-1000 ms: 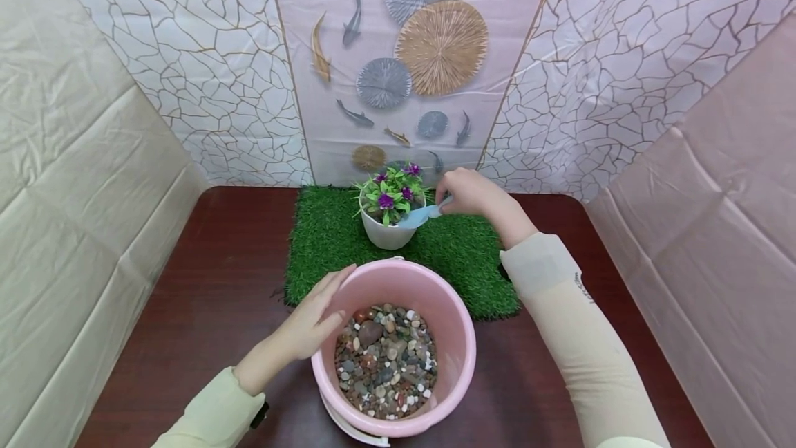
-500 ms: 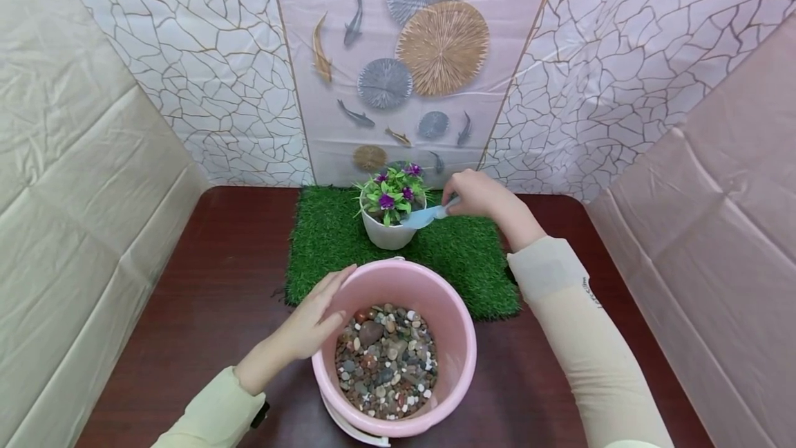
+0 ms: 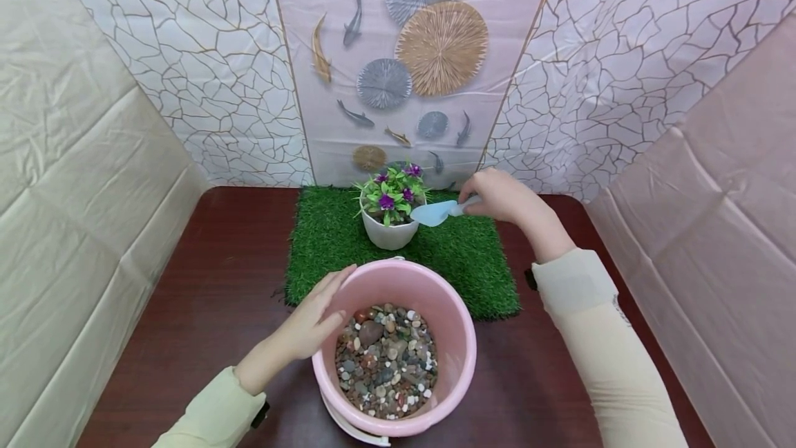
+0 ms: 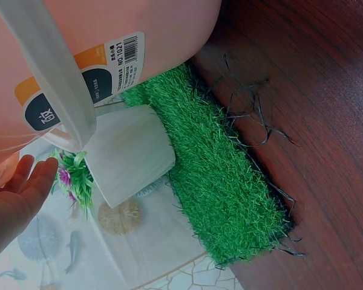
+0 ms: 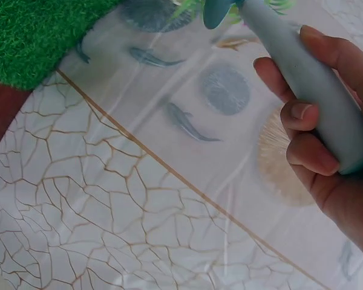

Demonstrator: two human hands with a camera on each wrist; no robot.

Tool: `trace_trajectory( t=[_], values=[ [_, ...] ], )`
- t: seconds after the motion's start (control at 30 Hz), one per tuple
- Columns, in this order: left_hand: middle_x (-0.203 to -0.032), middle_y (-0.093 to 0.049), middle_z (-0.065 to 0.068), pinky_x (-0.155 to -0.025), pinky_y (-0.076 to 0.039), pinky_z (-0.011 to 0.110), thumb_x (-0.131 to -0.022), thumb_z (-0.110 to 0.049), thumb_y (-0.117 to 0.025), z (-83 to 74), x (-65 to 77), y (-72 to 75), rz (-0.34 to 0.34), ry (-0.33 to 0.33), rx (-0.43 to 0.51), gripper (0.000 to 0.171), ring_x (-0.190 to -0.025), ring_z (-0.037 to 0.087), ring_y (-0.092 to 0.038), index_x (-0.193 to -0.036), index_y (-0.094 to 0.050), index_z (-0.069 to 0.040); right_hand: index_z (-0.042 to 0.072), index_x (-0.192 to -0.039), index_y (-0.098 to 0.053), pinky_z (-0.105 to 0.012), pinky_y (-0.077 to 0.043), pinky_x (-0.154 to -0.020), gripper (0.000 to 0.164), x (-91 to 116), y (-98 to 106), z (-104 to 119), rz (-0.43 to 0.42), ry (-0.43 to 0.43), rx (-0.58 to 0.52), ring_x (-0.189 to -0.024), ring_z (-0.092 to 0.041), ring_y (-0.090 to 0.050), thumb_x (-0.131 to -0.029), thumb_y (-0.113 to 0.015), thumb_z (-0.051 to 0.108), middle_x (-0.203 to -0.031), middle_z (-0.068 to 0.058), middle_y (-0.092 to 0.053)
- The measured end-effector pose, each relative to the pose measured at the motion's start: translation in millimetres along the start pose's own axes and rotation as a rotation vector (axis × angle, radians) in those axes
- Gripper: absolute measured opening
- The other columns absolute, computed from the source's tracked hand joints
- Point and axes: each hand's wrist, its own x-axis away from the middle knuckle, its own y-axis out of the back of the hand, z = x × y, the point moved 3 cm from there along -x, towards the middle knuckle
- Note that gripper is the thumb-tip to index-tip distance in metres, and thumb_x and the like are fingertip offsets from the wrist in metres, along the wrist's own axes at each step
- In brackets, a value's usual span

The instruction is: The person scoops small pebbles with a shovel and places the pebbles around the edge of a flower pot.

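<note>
My right hand (image 3: 497, 196) grips the handle of a light blue hand trowel (image 3: 433, 213); in the right wrist view my fingers curl round that pale blue handle (image 5: 314, 84). The trowel's blade points left, at the right rim of a white flowerpot (image 3: 390, 235); I cannot tell whether it touches. A plant with purple flowers (image 3: 393, 196) grows in the pot. My left hand (image 3: 311, 316) rests on the left rim of a pink bucket (image 3: 457, 316), its fingers straight along the outside and thumb over the rim. Mixed pebbles (image 3: 385, 361) cover the bucket's bottom.
The pot stands on a green artificial grass mat (image 3: 472, 282), on a dark red-brown table (image 3: 230, 275). The bucket's white handle (image 3: 354, 431) hangs down at the front. Patterned cloth walls (image 3: 230, 68) close off the back and sides.
My right hand has drawn the trowel back to the right, and its blade has come out of the pot. The left hand and the bucket have stayed in place.
</note>
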Motion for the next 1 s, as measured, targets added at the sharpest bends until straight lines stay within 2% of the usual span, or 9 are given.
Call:
trace_trajectory(
  t=[0.13, 0.23, 0.37, 0.47, 0.57, 0.67, 1.0],
  values=[
    [-0.14, -0.043, 0.017, -0.103, -0.038, 0.055, -0.084, -0.003, -0.049, -1.1, -0.2, -0.3, 0.009, 0.008, 0.007, 0.068, -0.128, 0.033, -0.043, -0.148, -0.027, -0.005, 0.008, -0.094, -0.075, -0.036, -0.051, -0.068, 0.015, 27, 4, 6, -0.061, 0.037, -0.021, -0.071, -0.016, -0.063, -0.081, -0.068, 0.01, -0.087, -0.005, -0.073],
    [-0.14, -0.043, 0.017, -0.103, -0.038, 0.055, -0.084, -0.003, -0.049, -1.6, -0.3, 0.7, 0.007, 0.014, 0.007, 0.068, -0.127, 0.032, -0.044, -0.148, -0.027, -0.005, 0.009, -0.095, -0.074, -0.031, -0.047, -0.061, 0.015, 48, 7, 13, -0.115, 0.084, -0.047, -0.063, -0.008, -0.057, -0.082, -0.068, 0.01, -0.084, -0.001, -0.073],
    [-0.14, -0.043, 0.016, -0.102, -0.039, 0.054, -0.084, -0.003, -0.048, -1.5, -0.1, 2.3, 0.005, 0.02, 0.004, 0.068, -0.127, 0.031, -0.045, -0.148, -0.027, -0.006, 0.01, -0.095, -0.075, -0.029, -0.05, -0.064, 0.016, 73, 10, 26, -0.192, 0.174, -0.088, -0.07, -0.006, -0.062, -0.08, -0.071, 0.01, -0.088, 0.001, -0.073],
    [-0.14, -0.043, 0.017, -0.101, -0.039, 0.054, -0.084, -0.003, -0.048, -1.4, 1.2, 3.4, 0.001, 0.018, 0.0, 0.067, -0.127, 0.032, -0.044, -0.148, -0.027, -0.004, 0.012, -0.095, -0.075, -0.028, -0.052, -0.067, 0.018, 83, 7, 38, -0.216, 0.268, -0.1, -0.077, -0.006, -0.064, -0.077, -0.073, 0.01, -0.089, 0.004, -0.072],
    [-0.139, -0.043, 0.018, -0.102, -0.039, 0.055, -0.084, -0.002, -0.048, -1.4, 2.2, 4.1, -0.004, 0.014, -0.002, 0.067, -0.127, 0.033, -0.044, -0.147, -0.027, -0.003, 0.013, -0.093, -0.075, -0.025, -0.053, -0.066, 0.017, 87, 1, 50, -0.206, 0.359, -0.091, -0.075, -0.004, -0.063, -0.077, -0.073, 0.01, -0.087, 0.005, -0.071],
    [-0.139, -0.044, 0.017, -0.102, -0.039, 0.054, -0.083, -0.003, -0.048, -1.6, 1.9, 3.7, -0.005, 0.008, -0.005, 0.067, -0.126, 0.032, -0.045, -0.147, -0.027, -0.003, 0.013, -0.092, -0.075, -0.023, -0.053, -0.065, 0.017, 89, -7, 59, -0.182, 0.406, -0.078, -0.073, -0.003, -0.062, -0.076, -0.073, 0.008, -0.086, 0.006, -0.071],
    [-0.137, -0.045, 0.018, -0.098, -0.043, 0.053, -0.083, -0.001, -0.048, -2.2, 0.3, -0.4, -0.006, -0.009, -0.009, 0.068, -0.123, 0.031, -0.048, -0.148, -0.028, -0.005, 0.013, -0.094, -0.075, -0.021, -0.052, -0.065, 0.019, 91, -37, 75, -0.054, 0.418, -0.073, -0.076, -0.007, -0.066, -0.078, -0.07, 0.005, -0.084, 0.005, -0.071]
  ],
)
